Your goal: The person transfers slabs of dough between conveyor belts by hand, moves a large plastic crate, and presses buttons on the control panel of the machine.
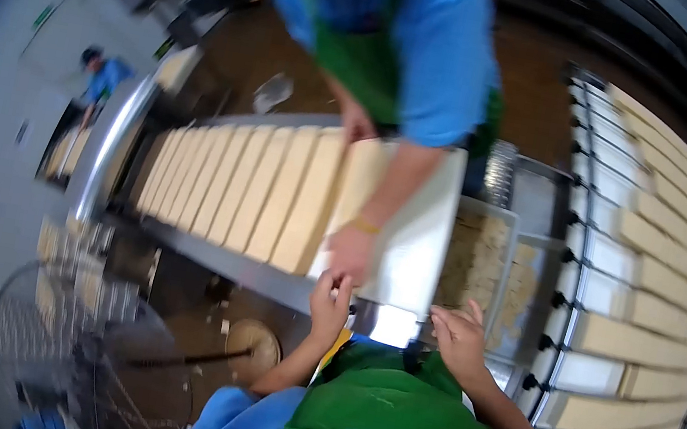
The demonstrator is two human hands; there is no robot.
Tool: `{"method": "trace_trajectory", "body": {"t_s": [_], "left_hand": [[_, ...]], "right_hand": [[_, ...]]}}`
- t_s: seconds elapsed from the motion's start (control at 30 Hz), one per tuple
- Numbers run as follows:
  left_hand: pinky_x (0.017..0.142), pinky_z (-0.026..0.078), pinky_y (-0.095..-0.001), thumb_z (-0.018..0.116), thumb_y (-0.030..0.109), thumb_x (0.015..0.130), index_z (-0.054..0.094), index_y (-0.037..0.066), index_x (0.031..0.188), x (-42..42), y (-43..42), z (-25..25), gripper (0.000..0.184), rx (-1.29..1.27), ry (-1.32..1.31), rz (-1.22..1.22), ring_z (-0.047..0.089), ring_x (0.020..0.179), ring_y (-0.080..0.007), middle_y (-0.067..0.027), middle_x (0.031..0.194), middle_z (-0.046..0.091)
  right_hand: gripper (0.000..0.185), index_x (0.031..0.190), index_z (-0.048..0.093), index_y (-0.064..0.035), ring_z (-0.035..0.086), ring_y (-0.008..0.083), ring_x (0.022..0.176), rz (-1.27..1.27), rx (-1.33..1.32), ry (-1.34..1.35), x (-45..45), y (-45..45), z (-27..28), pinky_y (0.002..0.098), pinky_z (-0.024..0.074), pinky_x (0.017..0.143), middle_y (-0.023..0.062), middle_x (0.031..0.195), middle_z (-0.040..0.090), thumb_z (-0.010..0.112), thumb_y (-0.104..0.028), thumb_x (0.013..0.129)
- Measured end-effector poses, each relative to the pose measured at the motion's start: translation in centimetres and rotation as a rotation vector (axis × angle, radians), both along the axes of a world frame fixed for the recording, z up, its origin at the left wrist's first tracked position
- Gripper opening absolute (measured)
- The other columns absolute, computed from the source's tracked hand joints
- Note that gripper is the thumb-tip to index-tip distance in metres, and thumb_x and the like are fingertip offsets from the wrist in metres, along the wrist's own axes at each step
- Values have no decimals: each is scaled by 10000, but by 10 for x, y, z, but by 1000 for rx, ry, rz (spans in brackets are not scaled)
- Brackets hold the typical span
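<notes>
A smooth white board (pixel 412 245) lies across the end of the conveyor in front of me. At its near left edge is my left hand (pixel 328 311), thumb and fingertips closed in a pinch. My right hand (pixel 459 338) is at the near right corner, with thumb and bent fingers closed on the edge and one finger raised. Long cream-coloured blocks (pixel 269 192) lie side by side on the belt to the left. Across from me, a co-worker in a green apron leans over; one hand (pixel 350 253) is on the board close to my left hand.
A tray of cream-coloured pieces (pixel 474 256) sits right of the board. Beyond it stands a rack (pixel 571 255) with more long blocks (pixel 643 341). A fan (pixel 77 342) and a round-ended tool (pixel 253 352) are at lower left. Another person (pixel 106 76) is far left.
</notes>
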State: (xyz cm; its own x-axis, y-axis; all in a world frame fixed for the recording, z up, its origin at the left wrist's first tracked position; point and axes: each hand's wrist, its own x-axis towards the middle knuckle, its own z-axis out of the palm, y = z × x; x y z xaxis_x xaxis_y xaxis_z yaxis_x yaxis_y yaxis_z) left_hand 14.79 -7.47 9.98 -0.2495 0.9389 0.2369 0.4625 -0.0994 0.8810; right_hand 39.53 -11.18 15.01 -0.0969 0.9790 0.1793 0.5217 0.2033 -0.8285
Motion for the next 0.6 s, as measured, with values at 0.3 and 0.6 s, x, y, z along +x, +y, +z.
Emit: {"method": "trace_trajectory", "body": {"t_s": [0.3,0.6], "left_hand": [[1005,345,-444,803,182,686,313,-70,1318,-115,25,-80,838,-411,270,255,393,1137,-433,-306,1233,349],[967,407,-437,825,119,639,257,-92,1323,-101,52,-62,914,-470,136,87,436,1087,-463,-300,1170,372]], "right_hand": [[90,865,679,-48,597,280,820,307,157,-49,-120,87,-7,418,413,884,92,803,656,626,-95,810],[456,1251,529,-45,438,345,1184,115,137,-595,-202,225,-100,448,382,950,202,1328,461,604,-228,840]]}}
